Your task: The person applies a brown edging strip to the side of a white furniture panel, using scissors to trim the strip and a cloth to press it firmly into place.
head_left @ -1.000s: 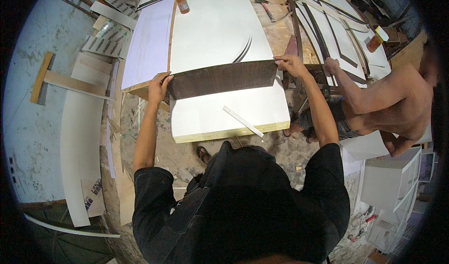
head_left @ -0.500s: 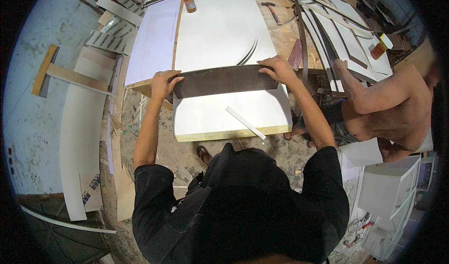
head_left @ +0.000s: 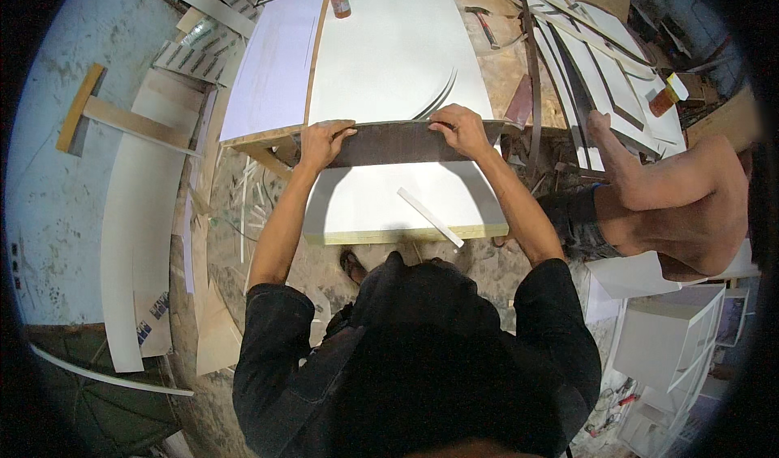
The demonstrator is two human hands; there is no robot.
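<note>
A long dark brown panel (head_left: pixel 393 146) spans the white board (head_left: pixel 381 48) from side to side, apparently tilted up on edge. My left hand (head_left: pixel 323 144) pinches its upper edge left of the middle. On the same edge, right of the middle, the fingers of my right hand (head_left: pixel 461 131) are closed. Nearer to me lies a narrow white strip (head_left: pixel 430 217), slantwise on a white surface with a yellowish front edge (head_left: pixel 365 237). Just beyond my right hand rest thin dark curved strips (head_left: pixel 439 97).
A bottle of orange liquid (head_left: pixel 339 2) and a hammer (head_left: pixel 484 28) lie farther off on the worktable. At right a co-worker's hand (head_left: pixel 599 125) is at strips on another table, near an orange container (head_left: pixel 664 101). White cabinets (head_left: pixel 661 332) stand lower right; boards (head_left: pixel 134 239) lean left.
Both hands have slid inward along the panel's upper edge, from near its ends toward the middle. The panel's visible face looks narrower now. The white strip stays on the surface.
</note>
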